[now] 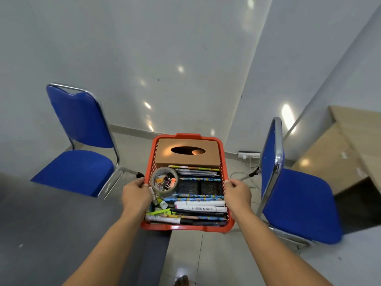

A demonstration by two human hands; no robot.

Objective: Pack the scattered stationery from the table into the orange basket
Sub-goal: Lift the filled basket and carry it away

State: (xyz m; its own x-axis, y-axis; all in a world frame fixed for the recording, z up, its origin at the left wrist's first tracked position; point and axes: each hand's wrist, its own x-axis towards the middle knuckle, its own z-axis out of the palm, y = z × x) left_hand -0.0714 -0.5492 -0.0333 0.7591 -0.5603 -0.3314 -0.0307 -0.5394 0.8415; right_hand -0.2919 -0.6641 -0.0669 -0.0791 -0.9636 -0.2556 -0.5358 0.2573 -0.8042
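Pale walls and two blue chairs [82,141] frame the full orange basket [186,227], held past the grey table [61,223] edge, left hand [135,194] and right hand [237,193] gripping its opposite rims: stiff lattice plastic, probably moderately heavy, best kept level so pens [203,208] don't roll.

Both bare forearms are stretched out forward, pretty much parallel. Left hand [136,195] has its fingers [138,181] curled over the left rim of the orange plastic basket [186,227], and the right hand [237,193] grips the right rim the same way, thumb on top.
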